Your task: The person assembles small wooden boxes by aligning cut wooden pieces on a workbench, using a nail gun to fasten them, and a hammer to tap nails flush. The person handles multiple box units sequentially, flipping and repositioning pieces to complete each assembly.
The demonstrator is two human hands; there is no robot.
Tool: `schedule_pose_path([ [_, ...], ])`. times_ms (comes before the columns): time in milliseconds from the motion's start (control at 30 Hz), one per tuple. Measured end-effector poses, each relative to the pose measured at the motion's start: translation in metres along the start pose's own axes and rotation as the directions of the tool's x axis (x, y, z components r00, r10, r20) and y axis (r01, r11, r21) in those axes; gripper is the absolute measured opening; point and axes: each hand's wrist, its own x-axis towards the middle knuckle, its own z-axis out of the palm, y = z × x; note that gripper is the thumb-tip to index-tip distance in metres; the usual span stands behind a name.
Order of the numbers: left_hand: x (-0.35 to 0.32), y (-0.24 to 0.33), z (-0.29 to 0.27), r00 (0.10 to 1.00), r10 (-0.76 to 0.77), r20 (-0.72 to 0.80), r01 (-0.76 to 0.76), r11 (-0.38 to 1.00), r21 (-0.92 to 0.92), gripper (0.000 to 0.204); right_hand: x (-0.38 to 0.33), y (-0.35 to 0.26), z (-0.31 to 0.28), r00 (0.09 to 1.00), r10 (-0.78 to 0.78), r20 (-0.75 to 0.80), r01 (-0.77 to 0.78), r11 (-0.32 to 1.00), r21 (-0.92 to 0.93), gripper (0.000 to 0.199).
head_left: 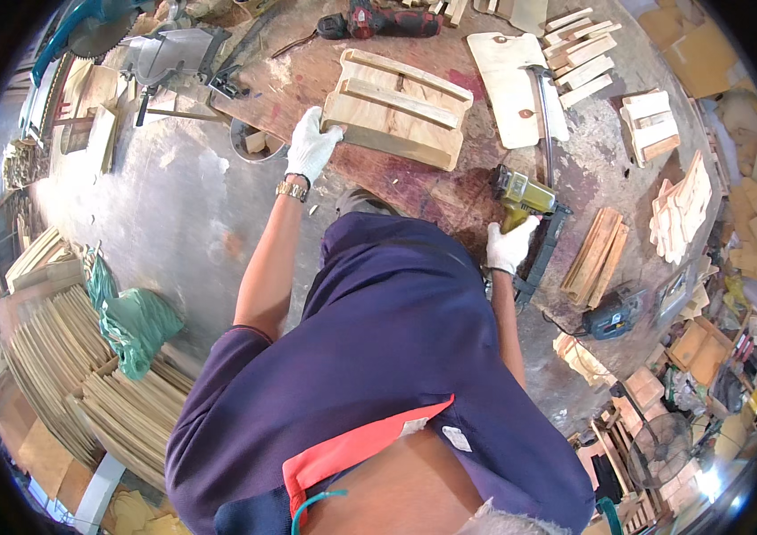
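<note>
My left hand (311, 147), in a white glove, grips the near left corner of a small wooden slatted panel (401, 107). Two raised strips run along the panel's upper face, and it lies tilted on a reddish-brown board (360, 169). In my gloved right hand (512, 244) is the handle of an olive-green and black nail gun (525, 192), its long dark magazine slanting down beside my wrist. An air hose (545, 116) runs up from near the tool across a pale wooden board (501, 80).
A red and black cordless tool (387, 22) lies beyond the panel. Wood strips (594, 259) and a blue jigsaw (612, 314) are at my right. A saw (97, 31) stands far left. Stacked slats (57, 366) and a green bag (137, 325) lie left; a fan (661, 446) stands lower right.
</note>
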Motion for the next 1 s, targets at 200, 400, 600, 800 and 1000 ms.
schedule_pose_path([
  [200,-0.002,0.015,-0.004,0.999,0.016,-0.035,-0.010,0.982,0.187,0.040,0.023,-0.005,-0.029,0.982,0.127,0.137,-0.127,0.992,-0.013,0.101],
  [400,-0.014,0.022,-0.001,0.991,0.078,-0.106,-0.056,0.979,0.193,0.044,0.024,-0.025,-0.127,0.909,0.083,0.409,-0.223,0.925,0.308,0.025],
  [600,-0.013,0.028,-0.005,0.996,0.049,-0.068,-0.033,0.974,0.224,0.040,0.045,-0.058,-0.123,0.702,-0.246,0.669,-0.338,0.711,0.616,0.026],
  [800,-0.011,0.028,-0.006,0.999,-0.014,-0.034,0.023,0.964,0.266,0.055,0.058,-0.078,-0.093,0.631,-0.295,0.718,-0.184,0.842,0.507,0.027],
  [1000,-0.013,0.031,-0.002,0.990,0.074,-0.116,-0.041,0.963,0.267,0.045,0.058,-0.075,-0.077,0.633,-0.238,0.737,-0.153,0.894,0.420,0.027],
])
